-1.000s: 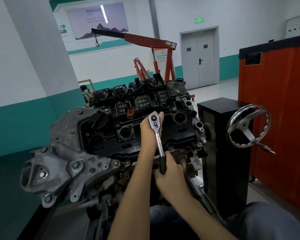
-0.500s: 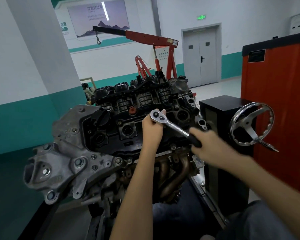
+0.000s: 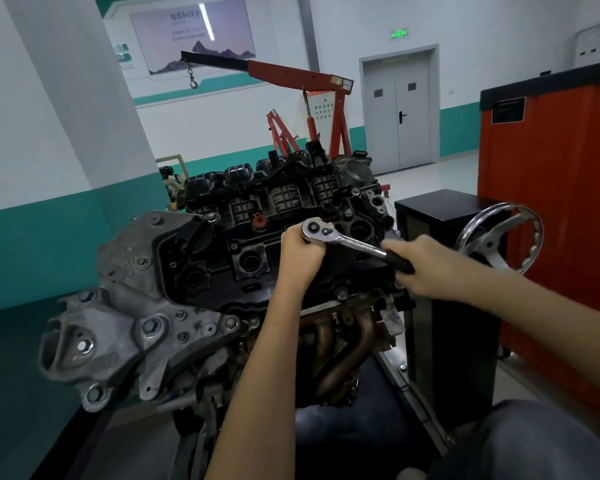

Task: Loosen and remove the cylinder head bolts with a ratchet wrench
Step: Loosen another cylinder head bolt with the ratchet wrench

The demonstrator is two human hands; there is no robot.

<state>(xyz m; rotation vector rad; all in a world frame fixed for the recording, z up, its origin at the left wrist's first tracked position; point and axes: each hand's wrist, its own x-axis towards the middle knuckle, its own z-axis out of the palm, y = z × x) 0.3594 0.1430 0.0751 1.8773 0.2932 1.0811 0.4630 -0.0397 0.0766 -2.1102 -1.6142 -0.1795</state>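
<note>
- I see the left hand [image 3: 300, 252] curled into a fist directly beneath the ratchet wrench [image 3: 356, 242]; its fingers close round the underside of the drive head, knuckles against the black cylinder head cover [image 3: 253, 261].
- The right hand [image 3: 426, 268] is wrapped tightly round the black grip at the handle end, fingers fully curled.
- The wrench sits over the right-of-centre part of the cover, on top of the engine [image 3: 146, 306].
- Its long axis runs from the chrome head at the left to the handle at the right, with the handle end slightly nearer to me. The handle points toward the chrome handwheel [image 3: 499, 237] on the black stand [image 3: 440, 216].
- The ratchet face with its selector lever points up, toward the camera.
- I cannot tell which bolt is engaged: the left hand and the drive head hide it.
- The exhaust manifold [image 3: 340, 337] lies below both hands, on the near side.
</note>
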